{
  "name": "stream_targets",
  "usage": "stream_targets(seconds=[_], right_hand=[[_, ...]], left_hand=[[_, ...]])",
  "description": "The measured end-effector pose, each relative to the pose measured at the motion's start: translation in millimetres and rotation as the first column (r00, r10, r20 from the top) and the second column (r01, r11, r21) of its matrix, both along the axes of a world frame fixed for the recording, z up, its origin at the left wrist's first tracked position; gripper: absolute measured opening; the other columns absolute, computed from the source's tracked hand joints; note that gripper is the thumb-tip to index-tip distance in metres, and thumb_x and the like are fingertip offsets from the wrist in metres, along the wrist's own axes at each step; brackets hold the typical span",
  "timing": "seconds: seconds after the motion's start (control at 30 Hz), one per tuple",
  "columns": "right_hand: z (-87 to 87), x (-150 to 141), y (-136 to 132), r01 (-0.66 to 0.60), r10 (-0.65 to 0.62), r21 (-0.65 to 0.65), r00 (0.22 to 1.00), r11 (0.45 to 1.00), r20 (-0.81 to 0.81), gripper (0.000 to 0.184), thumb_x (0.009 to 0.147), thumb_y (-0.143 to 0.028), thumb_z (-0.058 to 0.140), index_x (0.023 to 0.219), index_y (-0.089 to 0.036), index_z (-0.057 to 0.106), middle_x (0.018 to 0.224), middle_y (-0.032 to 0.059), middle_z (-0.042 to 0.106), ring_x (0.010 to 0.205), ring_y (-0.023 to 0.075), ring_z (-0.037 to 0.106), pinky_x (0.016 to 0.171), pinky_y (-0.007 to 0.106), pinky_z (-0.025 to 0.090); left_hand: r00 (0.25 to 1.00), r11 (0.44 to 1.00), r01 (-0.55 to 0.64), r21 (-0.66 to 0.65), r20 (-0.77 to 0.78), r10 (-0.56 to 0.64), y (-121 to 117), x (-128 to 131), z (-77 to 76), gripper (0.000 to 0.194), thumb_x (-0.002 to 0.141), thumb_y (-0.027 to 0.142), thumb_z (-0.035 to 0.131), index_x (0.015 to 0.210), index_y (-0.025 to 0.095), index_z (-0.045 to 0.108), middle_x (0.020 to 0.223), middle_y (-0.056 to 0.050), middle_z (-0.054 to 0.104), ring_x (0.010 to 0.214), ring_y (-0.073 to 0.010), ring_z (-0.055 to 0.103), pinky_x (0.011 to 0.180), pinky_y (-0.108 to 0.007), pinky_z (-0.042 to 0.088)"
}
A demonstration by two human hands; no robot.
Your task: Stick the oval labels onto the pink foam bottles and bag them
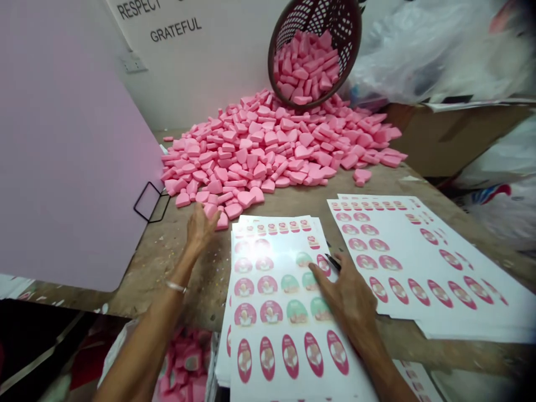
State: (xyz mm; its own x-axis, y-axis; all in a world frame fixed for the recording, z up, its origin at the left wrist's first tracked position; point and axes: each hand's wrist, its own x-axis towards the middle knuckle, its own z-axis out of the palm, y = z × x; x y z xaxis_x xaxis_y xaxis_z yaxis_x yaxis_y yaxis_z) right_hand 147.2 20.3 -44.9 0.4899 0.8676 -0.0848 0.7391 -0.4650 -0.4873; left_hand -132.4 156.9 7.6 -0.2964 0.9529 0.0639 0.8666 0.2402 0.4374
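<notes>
The left hand (200, 230) touches a pink foam heart (210, 211) with spread fingers at the lower edge of the central pile (268, 151); the right hand (347, 293) lies spread on stacked sticker sheets (272, 312).

Heart-shaped foam sponges (268, 151): solid bubblegum pink
Round plastic basket (349, 33): dark brown, diamond lattice
White paper sticker sheets (276, 385): rows of pink ovals, pink and green circles
Wooden tabletop (167, 262): worn tan, speckled
Flat board (71, 167): pale lilac
</notes>
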Motion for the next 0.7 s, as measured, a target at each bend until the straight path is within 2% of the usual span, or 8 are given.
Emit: stream_targets(seconds=[0.13,0.17,0.2,0.27,0.3,0.4,0.57,0.7], right_hand=[[-1.8,-3.0,-11.6,-0.042,0.038,0.106,0.999,0.994,0.038,0.065,0.084,-0.059,0.045,0.131,-0.013,0.045,0.121,0.0199,0.062,0.108,0.0351,0.059,0.080,0.043,0.046],[-1.3,-1.6,-15.3,-0.041,0.038,0.119,0.999,0.992,0.031,0.062,0.086,-0.058,0.043,0.129,-0.014,0.045,0.118,0.0190,0.063,0.105,0.0340,0.061,0.078,0.042,0.046],[-0.3,1.1,-18.2,-0.048,0.047,0.128,0.999,0.991,0.012,0.058,0.087,-0.057,0.040,0.127,-0.015,0.047,0.113,0.0172,0.066,0.101,0.0325,0.062,0.075,0.041,0.046],[2.2,10.1,-19.1,-0.106,0.112,0.153,0.993,0.983,-0.031,0.046,0.090,-0.055,0.038,0.116,-0.020,0.053,0.100,0.0118,0.069,0.088,0.0281,0.065,0.068,0.037,0.045],[3.3,15.7,-16.5,-0.160,0.170,0.186,0.985,0.969,-0.035,0.040,0.090,-0.053,0.039,0.108,-0.022,0.057,0.094,0.0089,0.070,0.082,0.0257,0.065,0.066,0.035,0.044],[3.0,30.8,1.8,-0.343,0.333,0.328,0.939,0.880,0.088,0.025,0.090,-0.043,0.045,0.086,-0.023,0.060,0.083,0.0046,0.069,0.077,0.0219,0.061,0.069,0.033,0.040],[-9.1,34.4,33.1,-0.537,0.432,0.375,0.839,0.756,0.331,0.019,0.090,-0.033,0.049,0.083,-0.021,0.063,0.082,0.0041,0.070,0.078,0.0208,0.058,0.073,0.035,0.033],[-15.5,27.0,35.9,-0.587,0.447,0.351,0.798,0.730,0.405,0.017,0.091,-0.030,0.050,0.086,-0.020,0.063,0.086,0.0039,0.070,0.080,0.0199,0.057,0.074,0.034,0.029]], left_hand=[[0.952,0.992,0.128,-0.002,0.281,-0.123,-76.7,37.3,4.0,0.041,0.089,0.050,0.044,0.110,0.016,0.053,0.096,-0.009,0.070,0.080,-0.0201,0.069,0.068,-0.029,0.053],[0.819,0.974,0.227,-0.011,0.543,-0.185,-93.7,47.9,0.6,0.041,0.088,0.050,0.046,0.110,0.016,0.053,0.095,-0.009,0.070,0.079,-0.0198,0.069,0.067,-0.029,0.054],[0.674,0.956,0.293,-0.025,0.714,-0.188,-107.5,57.4,-4.4,0.041,0.087,0.051,0.048,0.108,0.017,0.053,0.092,-0.008,0.070,0.076,-0.0196,0.070,0.066,-0.029,0.054],[0.513,0.931,0.364,-0.010,0.837,-0.191,-122.5,69.8,-16.5,0.036,0.085,0.050,0.054,0.098,0.017,0.054,0.084,-0.005,0.068,0.070,-0.0175,0.068,0.064,-0.027,0.054],[0.480,0.924,0.382,-0.009,0.857,-0.190,-124.0,72.2,-22.1,0.035,0.083,0.050,0.056,0.094,0.017,0.054,0.080,-0.004,0.066,0.068,-0.0165,0.067,0.063,-0.027,0.053],[0.482,0.908,0.420,0.001,0.847,-0.224,-113.9,68.1,-30.5,0.033,0.080,0.048,0.060,0.090,0.017,0.055,0.072,-0.001,0.062,0.062,-0.0143,0.062,0.059,-0.025,0.050],[0.545,0.893,0.450,0.007,0.790,-0.281,-102.4,71.3,-14.3,0.032,0.078,0.049,0.061,0.088,0.018,0.056,0.072,0.002,0.057,0.061,-0.0124,0.056,0.054,-0.022,0.047],[0.408,0.918,0.398,-0.004,0.896,-0.173,-105.1,102.7,-11.9,0.035,0.080,0.050,0.060,0.092,0.018,0.054,0.077,0.000,0.056,0.060,-0.0135,0.062,0.052,-0.023,0.051]])
